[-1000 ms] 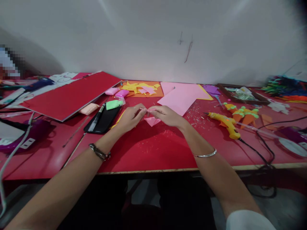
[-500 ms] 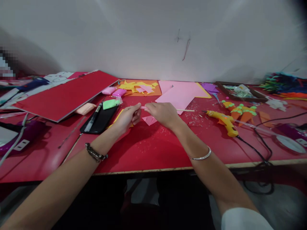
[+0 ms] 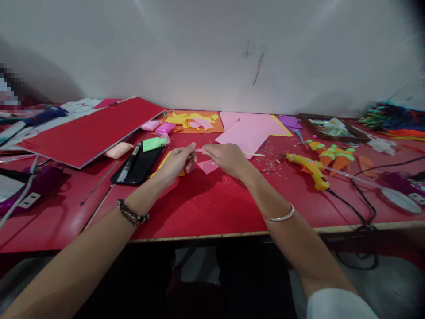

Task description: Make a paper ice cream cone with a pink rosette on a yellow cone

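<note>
Above the middle of the red table, my left hand (image 3: 179,164) pinches one end of a narrow pink paper roll (image 3: 199,150). My right hand (image 3: 228,160) is closed around the other end, its fingers partly hidden behind the back of the hand. From its right side sticks out a thin pale stick (image 3: 256,154), which seems to run into the pink roll. Just below my hands lies a small folded pink paper (image 3: 208,166). A large pink sheet (image 3: 245,133) is spread behind my right hand.
A yellow glue gun (image 3: 310,168) with a black cord lies to the right, beside orange carrot-like shapes (image 3: 335,157). On the left are a black phone (image 3: 141,166) and a tilted red board (image 3: 96,128). Paper scraps (image 3: 189,119) lie at the back.
My right hand has shifted slightly and its fingers look straighter. The stick's free end reaches a little less far to the right. My left hand stays nearly in place.
</note>
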`<state>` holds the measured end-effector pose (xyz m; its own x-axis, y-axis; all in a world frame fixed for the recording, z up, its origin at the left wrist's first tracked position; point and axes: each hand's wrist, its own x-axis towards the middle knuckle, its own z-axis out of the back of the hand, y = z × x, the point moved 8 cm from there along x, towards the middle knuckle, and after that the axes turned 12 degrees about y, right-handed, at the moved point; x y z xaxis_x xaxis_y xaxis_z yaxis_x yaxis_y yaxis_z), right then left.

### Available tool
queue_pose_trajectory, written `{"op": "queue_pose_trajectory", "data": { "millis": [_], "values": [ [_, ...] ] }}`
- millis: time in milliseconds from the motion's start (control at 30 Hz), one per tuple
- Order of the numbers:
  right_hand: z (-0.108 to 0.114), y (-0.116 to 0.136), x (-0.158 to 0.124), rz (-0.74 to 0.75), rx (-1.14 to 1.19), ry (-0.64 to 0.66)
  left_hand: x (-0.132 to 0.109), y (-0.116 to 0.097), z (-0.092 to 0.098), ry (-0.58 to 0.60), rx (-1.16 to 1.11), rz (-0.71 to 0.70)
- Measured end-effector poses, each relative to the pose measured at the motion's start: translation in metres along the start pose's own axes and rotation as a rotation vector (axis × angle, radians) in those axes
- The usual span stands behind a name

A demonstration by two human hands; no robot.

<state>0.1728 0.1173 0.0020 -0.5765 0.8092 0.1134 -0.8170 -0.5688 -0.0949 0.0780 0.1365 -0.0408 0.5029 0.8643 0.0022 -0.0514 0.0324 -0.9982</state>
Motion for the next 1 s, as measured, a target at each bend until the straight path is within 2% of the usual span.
{"op": "queue_pose_trajectory", "data": {
  "millis": [167,267,467,567,700,867,1000],
  "values": [
    [-0.003,-0.002,0.001,0.017,0.134,0.018,-0.001,-0.020,0.008,-0.072,0.314,-0.197],
    [-0.005,-0.001,0.002,-0.016,0.098,0.035,-0.002,-0.019,0.013,-0.091,0.360,-0.189],
    [-0.004,-0.001,0.002,-0.061,-0.066,0.039,0.000,-0.003,0.011,-0.064,0.100,-0.063],
    [-0.003,-0.002,0.001,-0.058,-0.087,0.043,0.001,0.002,0.005,-0.026,-0.030,0.002],
    [-0.001,0.001,-0.001,-0.031,-0.109,-0.003,-0.001,0.005,0.004,-0.032,-0.139,0.075],
    [0.004,0.006,-0.002,-0.005,-0.165,-0.059,-0.003,0.001,0.002,-0.028,-0.215,0.093],
    [0.004,0.008,-0.002,0.009,-0.192,-0.053,-0.003,0.001,0.005,-0.039,-0.132,0.078]
  ]
}}
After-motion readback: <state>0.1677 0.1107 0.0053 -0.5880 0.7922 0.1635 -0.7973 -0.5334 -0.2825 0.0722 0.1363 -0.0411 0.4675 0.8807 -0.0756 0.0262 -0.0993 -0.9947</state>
